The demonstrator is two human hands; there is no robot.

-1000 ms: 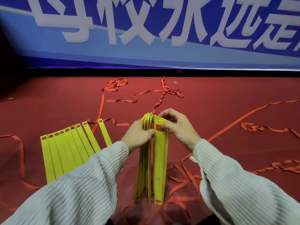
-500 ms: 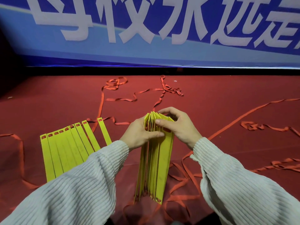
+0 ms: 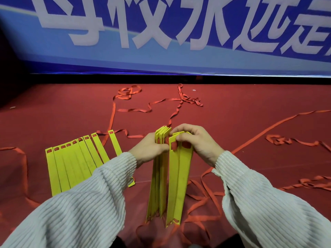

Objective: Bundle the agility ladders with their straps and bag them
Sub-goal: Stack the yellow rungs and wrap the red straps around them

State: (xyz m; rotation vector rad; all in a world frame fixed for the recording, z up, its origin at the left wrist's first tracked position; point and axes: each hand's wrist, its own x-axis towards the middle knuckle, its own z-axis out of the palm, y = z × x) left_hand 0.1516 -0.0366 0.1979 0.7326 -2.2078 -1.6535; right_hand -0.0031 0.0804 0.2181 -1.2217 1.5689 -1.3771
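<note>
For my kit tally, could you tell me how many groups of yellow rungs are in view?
2. One group lies fanned flat on the red floor at left, partly behind the left sleeve. The other stands on end between both hands. More may lie outside the view.

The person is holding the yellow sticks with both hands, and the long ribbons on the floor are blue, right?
Almost. Both the left hand and right hand do hold the yellow sticks, but the ribbons on the floor are red, not blue. The head view shows it.

Loose red straps (image 3: 200, 192) clutter the carpet (image 3: 250, 126); fanned yellow rungs (image 3: 71, 167) block the left.
</note>
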